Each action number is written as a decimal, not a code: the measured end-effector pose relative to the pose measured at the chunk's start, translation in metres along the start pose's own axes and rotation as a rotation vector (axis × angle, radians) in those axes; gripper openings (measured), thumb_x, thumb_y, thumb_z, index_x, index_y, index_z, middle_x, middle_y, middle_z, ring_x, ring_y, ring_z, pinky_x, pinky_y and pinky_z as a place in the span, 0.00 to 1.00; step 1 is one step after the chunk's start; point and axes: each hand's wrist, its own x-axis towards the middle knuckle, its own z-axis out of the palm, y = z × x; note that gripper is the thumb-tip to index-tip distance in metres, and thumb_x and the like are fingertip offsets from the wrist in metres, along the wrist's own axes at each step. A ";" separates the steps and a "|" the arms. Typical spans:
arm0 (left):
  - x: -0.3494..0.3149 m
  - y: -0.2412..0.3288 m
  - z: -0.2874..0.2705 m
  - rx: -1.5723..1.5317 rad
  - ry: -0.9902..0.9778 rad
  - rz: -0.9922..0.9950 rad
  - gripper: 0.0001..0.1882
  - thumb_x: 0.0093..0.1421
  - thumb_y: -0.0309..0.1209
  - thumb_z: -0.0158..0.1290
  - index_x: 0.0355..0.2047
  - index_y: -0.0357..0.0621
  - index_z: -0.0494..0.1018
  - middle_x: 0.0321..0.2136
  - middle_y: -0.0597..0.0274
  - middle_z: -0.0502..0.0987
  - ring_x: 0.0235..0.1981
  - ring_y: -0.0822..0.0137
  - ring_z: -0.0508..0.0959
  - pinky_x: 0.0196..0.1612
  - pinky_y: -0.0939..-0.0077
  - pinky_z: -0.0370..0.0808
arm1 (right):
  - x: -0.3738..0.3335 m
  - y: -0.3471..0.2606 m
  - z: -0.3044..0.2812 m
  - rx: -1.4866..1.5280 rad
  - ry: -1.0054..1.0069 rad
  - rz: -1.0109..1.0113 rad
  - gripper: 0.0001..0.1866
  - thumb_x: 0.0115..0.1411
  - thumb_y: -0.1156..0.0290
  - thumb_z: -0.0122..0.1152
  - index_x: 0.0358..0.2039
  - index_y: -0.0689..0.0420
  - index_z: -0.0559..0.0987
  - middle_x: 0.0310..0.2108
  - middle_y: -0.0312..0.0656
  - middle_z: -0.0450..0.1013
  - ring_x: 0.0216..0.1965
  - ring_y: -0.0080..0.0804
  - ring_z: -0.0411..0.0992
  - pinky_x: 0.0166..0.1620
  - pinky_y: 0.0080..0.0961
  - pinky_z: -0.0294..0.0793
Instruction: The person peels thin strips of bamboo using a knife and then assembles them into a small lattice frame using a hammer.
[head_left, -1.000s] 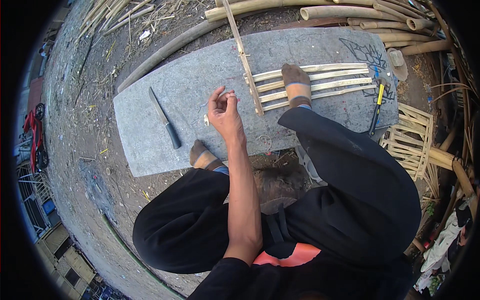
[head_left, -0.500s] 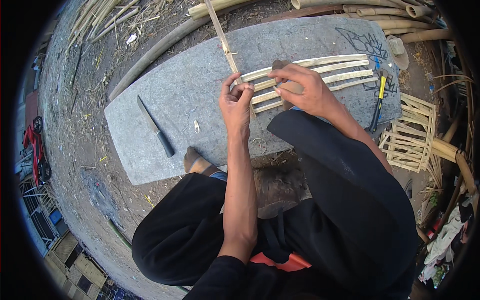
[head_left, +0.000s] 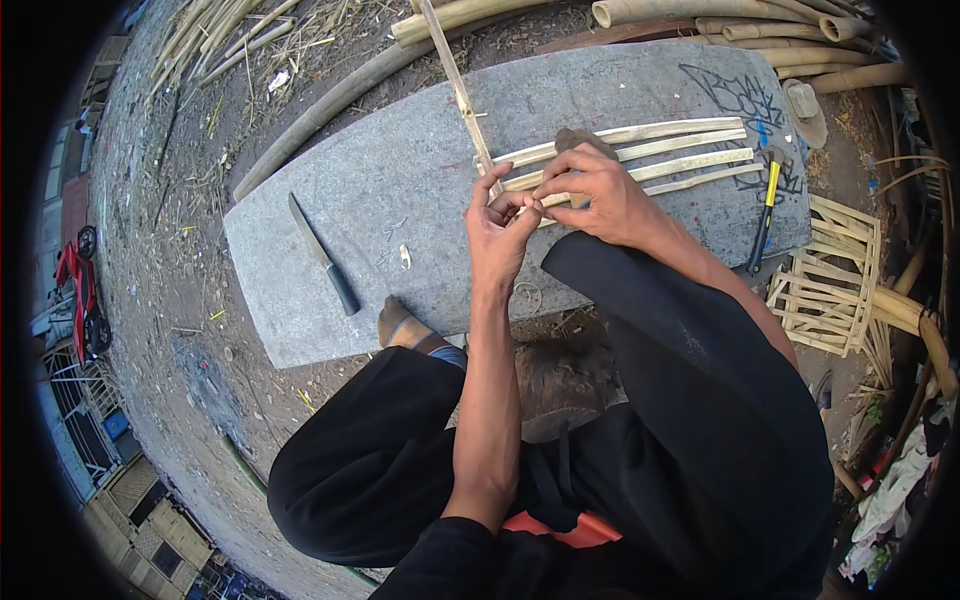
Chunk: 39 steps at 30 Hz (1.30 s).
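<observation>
Several pale bamboo strips (head_left: pixel 700 159) lie side by side on the grey stone slab (head_left: pixel 380 180). A long bamboo slat (head_left: pixel 457 88) crosses their left ends, with a small peg-like bit sticking out of it. My left hand (head_left: pixel 497 238) is by this crossing, its thumb and a finger pinched together and the other fingers partly raised. Bent over the strips, my right hand (head_left: pixel 603 195) brings its closed fingertips against the left ones. Whatever is between the fingertips is too small or hidden to make out. My foot (head_left: pixel 585 143) rests on the strips behind my right hand.
A knife (head_left: pixel 325 255) with a dark handle lies on the slab's left side. At its right edge is a yellow-and-black hammer (head_left: pixel 767 212). A slatted bamboo frame (head_left: pixel 828 275) stands beyond. Bamboo poles (head_left: pixel 740 30) lie behind the slab, and small nails (head_left: pixel 395 228) are scattered left.
My left hand has moved right, off the crossing slat, and its fingertips now meet those of my right hand. The whole view has shifted slightly.
</observation>
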 end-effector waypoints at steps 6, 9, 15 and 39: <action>-0.004 0.003 -0.002 -0.003 -0.015 0.015 0.33 0.56 0.23 0.59 0.61 0.35 0.58 0.28 0.66 0.77 0.35 0.75 0.76 0.44 0.76 0.72 | 0.000 0.003 0.000 0.031 -0.014 0.015 0.09 0.47 0.71 0.70 0.31 0.53 0.86 0.37 0.35 0.76 0.40 0.35 0.70 0.45 0.32 0.71; -0.004 0.004 -0.004 0.010 -0.054 0.011 0.34 0.56 0.24 0.60 0.61 0.36 0.58 0.28 0.66 0.77 0.35 0.75 0.76 0.44 0.75 0.71 | 0.000 0.002 -0.003 0.033 -0.035 0.006 0.08 0.47 0.71 0.71 0.31 0.54 0.85 0.38 0.35 0.76 0.41 0.35 0.71 0.45 0.32 0.71; -0.008 0.005 -0.003 -0.051 -0.020 0.039 0.31 0.57 0.24 0.60 0.60 0.37 0.63 0.32 0.63 0.78 0.38 0.72 0.77 0.45 0.76 0.71 | 0.001 0.002 -0.001 0.067 -0.033 0.034 0.08 0.46 0.73 0.71 0.30 0.56 0.85 0.40 0.36 0.75 0.44 0.34 0.71 0.48 0.31 0.71; 0.056 -0.039 -0.049 0.468 0.437 0.420 0.08 0.57 0.26 0.63 0.36 0.37 0.82 0.32 0.58 0.81 0.36 0.72 0.78 0.42 0.76 0.74 | -0.124 0.087 -0.095 -0.510 0.246 0.613 0.21 0.55 0.65 0.65 0.48 0.58 0.76 0.47 0.50 0.73 0.51 0.51 0.70 0.53 0.40 0.68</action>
